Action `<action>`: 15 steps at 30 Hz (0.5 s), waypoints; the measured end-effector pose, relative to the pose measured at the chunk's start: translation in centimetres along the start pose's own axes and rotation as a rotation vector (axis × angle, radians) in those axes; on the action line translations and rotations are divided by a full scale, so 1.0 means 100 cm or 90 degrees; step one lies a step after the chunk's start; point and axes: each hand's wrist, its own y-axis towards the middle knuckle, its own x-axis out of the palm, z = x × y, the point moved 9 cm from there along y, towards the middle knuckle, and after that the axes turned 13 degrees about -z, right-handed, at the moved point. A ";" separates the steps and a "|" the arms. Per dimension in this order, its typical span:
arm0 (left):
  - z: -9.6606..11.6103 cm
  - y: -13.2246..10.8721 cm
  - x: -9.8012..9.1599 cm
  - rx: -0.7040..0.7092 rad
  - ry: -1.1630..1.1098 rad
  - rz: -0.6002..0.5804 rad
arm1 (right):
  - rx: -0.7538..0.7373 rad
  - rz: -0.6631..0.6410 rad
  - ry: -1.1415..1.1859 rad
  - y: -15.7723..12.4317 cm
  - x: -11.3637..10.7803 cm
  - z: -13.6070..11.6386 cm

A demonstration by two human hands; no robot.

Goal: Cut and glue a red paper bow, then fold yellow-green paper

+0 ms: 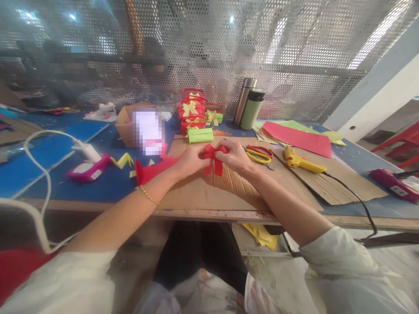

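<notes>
Both my hands meet over a sheet of brown cardboard [229, 192] and pinch a small red paper bow [213, 159]. My left hand [191, 160] grips the bow's left loop with closed fingers. My right hand [235, 156] holds its right loop the same way. The bow's two tails hang down between my hands. A gold bracelet [148, 195] sits on my left wrist.
Yellow-handled scissors [258, 154] and a yellow glue gun [298, 161] lie right of my hands. Red and green paper baskets [194, 114], two flasks [248, 107], coloured paper sheets [296, 137], a cardboard box [126, 122] and red scraps [152, 170] stand around. A perforated metal screen rises behind.
</notes>
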 end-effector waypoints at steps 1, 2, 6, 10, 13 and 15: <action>-0.001 0.000 0.000 -0.001 -0.013 -0.002 | 0.000 -0.001 -0.001 0.000 0.000 0.000; -0.002 0.000 0.001 -0.003 -0.029 -0.003 | -0.003 -0.002 -0.001 -0.001 0.000 -0.002; -0.005 0.000 0.000 -0.019 -0.098 0.003 | -0.033 -0.025 0.011 -0.005 -0.003 -0.011; -0.007 -0.002 -0.001 -0.046 -0.135 0.016 | -0.051 0.032 0.028 -0.008 -0.020 -0.015; -0.008 -0.003 -0.001 -0.050 -0.160 0.024 | -0.032 0.083 0.033 -0.009 -0.031 -0.008; -0.009 -0.003 -0.001 -0.054 -0.170 0.025 | -0.031 0.071 0.040 -0.007 -0.029 -0.005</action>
